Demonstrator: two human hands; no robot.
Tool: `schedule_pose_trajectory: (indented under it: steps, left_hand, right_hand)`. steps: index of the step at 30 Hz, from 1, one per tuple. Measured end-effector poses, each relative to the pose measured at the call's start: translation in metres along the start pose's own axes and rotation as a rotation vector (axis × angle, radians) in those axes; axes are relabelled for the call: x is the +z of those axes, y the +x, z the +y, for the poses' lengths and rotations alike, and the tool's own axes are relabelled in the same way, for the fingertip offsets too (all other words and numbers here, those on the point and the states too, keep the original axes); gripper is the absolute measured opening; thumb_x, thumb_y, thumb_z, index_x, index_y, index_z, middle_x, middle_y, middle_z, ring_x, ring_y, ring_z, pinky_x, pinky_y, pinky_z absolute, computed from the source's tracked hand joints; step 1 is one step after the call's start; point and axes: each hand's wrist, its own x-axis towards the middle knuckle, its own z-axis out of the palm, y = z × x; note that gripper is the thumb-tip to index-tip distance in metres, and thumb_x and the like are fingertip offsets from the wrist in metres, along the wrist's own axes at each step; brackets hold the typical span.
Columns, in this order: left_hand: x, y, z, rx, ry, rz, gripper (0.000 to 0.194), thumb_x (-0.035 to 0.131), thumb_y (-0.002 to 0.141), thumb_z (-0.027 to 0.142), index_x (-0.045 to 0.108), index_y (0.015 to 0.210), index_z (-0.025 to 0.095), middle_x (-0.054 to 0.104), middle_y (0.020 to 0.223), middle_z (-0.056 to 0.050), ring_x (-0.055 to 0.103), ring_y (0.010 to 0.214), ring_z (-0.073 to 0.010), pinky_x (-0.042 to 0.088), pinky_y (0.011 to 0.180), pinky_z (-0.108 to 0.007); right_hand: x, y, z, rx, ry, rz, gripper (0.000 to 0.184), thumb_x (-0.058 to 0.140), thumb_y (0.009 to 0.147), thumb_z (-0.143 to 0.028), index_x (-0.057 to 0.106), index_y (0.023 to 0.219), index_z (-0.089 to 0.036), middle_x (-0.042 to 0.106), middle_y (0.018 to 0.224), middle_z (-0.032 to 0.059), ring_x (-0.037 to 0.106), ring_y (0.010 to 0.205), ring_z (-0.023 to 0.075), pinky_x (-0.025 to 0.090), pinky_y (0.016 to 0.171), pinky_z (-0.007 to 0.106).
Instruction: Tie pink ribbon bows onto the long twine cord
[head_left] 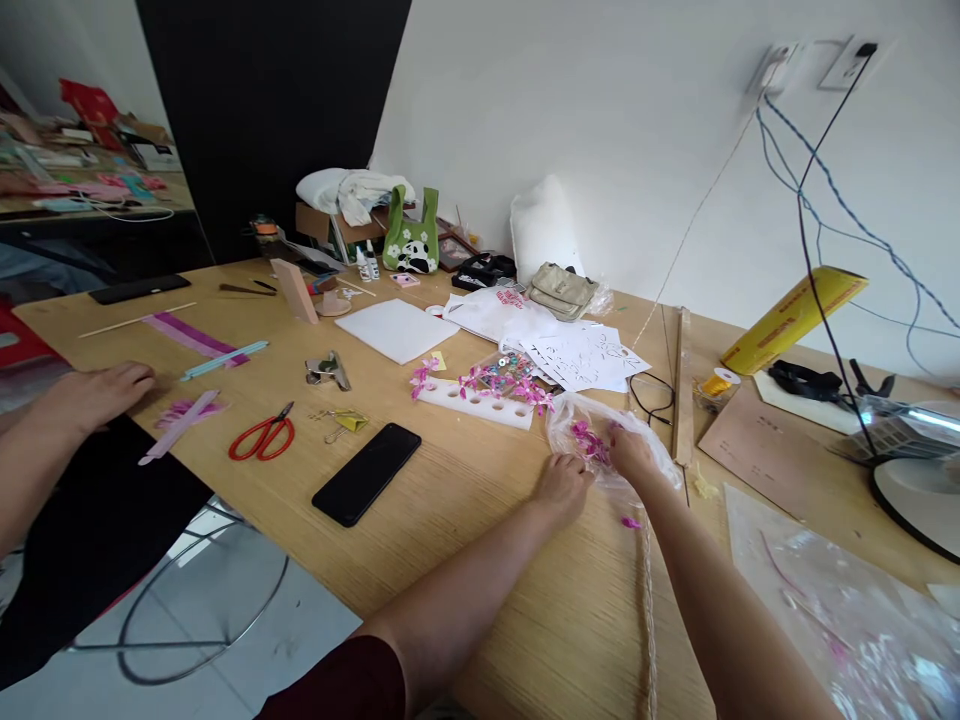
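Note:
My left hand [562,486] rests on the wooden table [465,530], its fingers curled on the near edge of a clear plastic bag [600,415]. My right hand [630,450] reaches into that bag, where small pink flower pieces [586,440] lie; its fingertips are hidden by the plastic. One pink piece [631,522] lies loose on the table between my forearms. Just left of the bag sits a white strip with round holes [480,402], with pink flowers stuck along it.
A black phone [366,472], red scissors [262,436], a metal clip [328,371] and white paper sheets [577,355] lie on the table. Another person's hand [94,392] rests at the left edge. A rope [646,610] runs toward me. A lamp base [919,500] and another plastic bag [847,600] sit at right.

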Motion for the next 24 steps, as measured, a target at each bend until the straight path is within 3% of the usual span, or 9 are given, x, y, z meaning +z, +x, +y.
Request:
schedule_pose_trajectory:
  steps: [7, 12, 18, 24]
  left_hand:
    - [0.000, 0.001, -0.002, 0.008, 0.001, -0.012, 0.022, 0.044, 0.080, 0.017, 0.063, 0.092, 0.017, 0.059, 0.092, -0.007, 0.049, 0.095, -0.0196, 0.036, 0.087, -0.035]
    - [-0.002, 0.000, -0.001, 0.006, -0.005, -0.002, 0.022, 0.044, 0.080, 0.017, 0.063, 0.091, 0.017, 0.059, 0.093, -0.007, 0.049, 0.094, -0.0201, 0.037, 0.086, -0.036]
    - [-0.002, -0.001, 0.000, -0.016, -0.028, 0.005, 0.021, 0.043, 0.079, 0.013, 0.060, 0.091, 0.016, 0.060, 0.089, -0.007, 0.051, 0.091, -0.0195, 0.038, 0.084, -0.035]
    - [-0.002, -0.002, 0.000, -0.029, -0.094, 0.107, 0.021, 0.043, 0.079, 0.012, 0.057, 0.095, 0.015, 0.058, 0.094, -0.007, 0.049, 0.095, -0.0190, 0.039, 0.085, -0.034]
  right_hand:
    - [-0.023, -0.020, -0.014, 0.005, -0.090, 0.026, 0.037, 0.037, 0.077, -0.007, 0.063, 0.103, -0.014, 0.067, 0.085, 0.0139, 0.061, 0.080, 0.0214, 0.038, 0.067, 0.028]
    - [-0.039, -0.039, -0.021, 0.037, -0.082, 0.081, 0.033, 0.036, 0.081, -0.017, 0.067, 0.093, -0.016, 0.067, 0.084, 0.0140, 0.060, 0.080, 0.0233, 0.038, 0.066, 0.029]
    - [-0.051, -0.051, -0.012, 0.121, 0.234, 0.235, 0.026, 0.043, 0.077, -0.027, 0.064, 0.090, -0.019, 0.066, 0.074, 0.0064, 0.060, 0.066, 0.0182, 0.039, 0.061, 0.026]
    - [-0.051, -0.045, 0.008, 0.184, 0.605, 0.278, 0.023, 0.046, 0.071, -0.032, 0.062, 0.077, -0.016, 0.062, 0.061, 0.0022, 0.056, 0.048, 0.0135, 0.037, 0.049, 0.023]
